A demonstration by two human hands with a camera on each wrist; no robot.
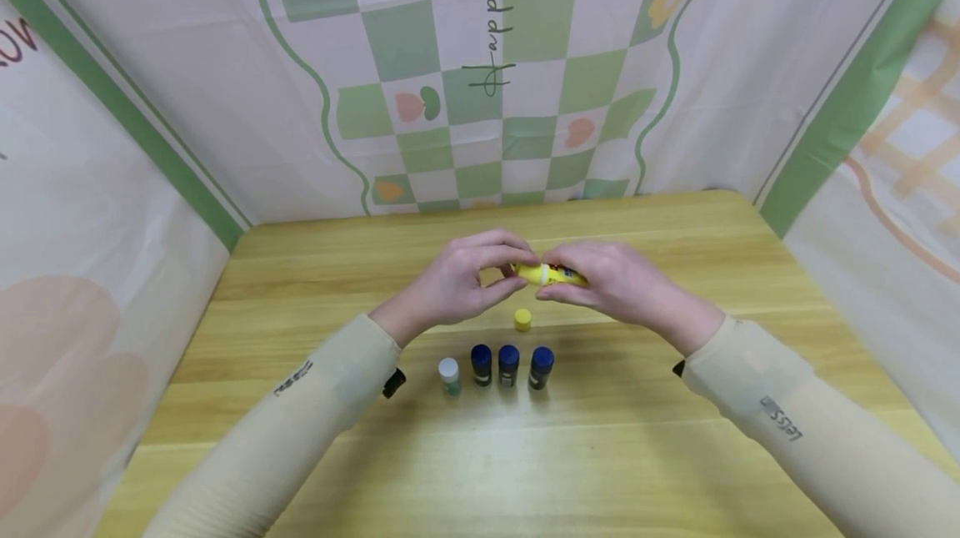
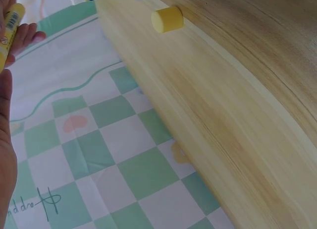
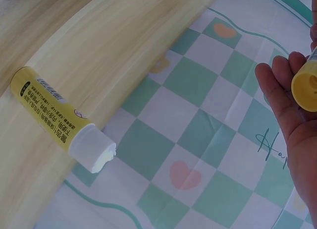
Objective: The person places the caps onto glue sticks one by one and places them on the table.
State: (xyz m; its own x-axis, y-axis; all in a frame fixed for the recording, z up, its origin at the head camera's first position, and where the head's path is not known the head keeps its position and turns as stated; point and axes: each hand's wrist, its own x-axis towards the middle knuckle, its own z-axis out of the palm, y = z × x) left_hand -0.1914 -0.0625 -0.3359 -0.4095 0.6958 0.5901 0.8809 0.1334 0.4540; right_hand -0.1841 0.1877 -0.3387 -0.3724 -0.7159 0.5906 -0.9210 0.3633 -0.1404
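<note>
In the head view both hands meet over the table around a yellow glue stick [image 1: 567, 275] with a white collar. The left hand [image 1: 480, 275] pinches its yellow end with thumb and fingers. From the other side, the right hand [image 1: 607, 279] grips the labelled body, held roughly level. In the right wrist view a round yellow end [image 3: 306, 90] shows beside the curled fingers. Below the hands, a small yellow cap [image 1: 522, 319] stands on the table, also plain in the left wrist view. Apart from the hand in the right wrist view, a yellow tube [image 3: 54, 112] with a white end overlaps the table.
Nearer the person, several capped sticks stand in a row on the wooden table [image 1: 600, 471]: a white-capped stick [image 1: 449, 373] at left, then blue-capped ones, such as the blue-capped stick [image 1: 541, 367] at right. A checkered curtain [image 1: 480, 146] hangs behind the far edge.
</note>
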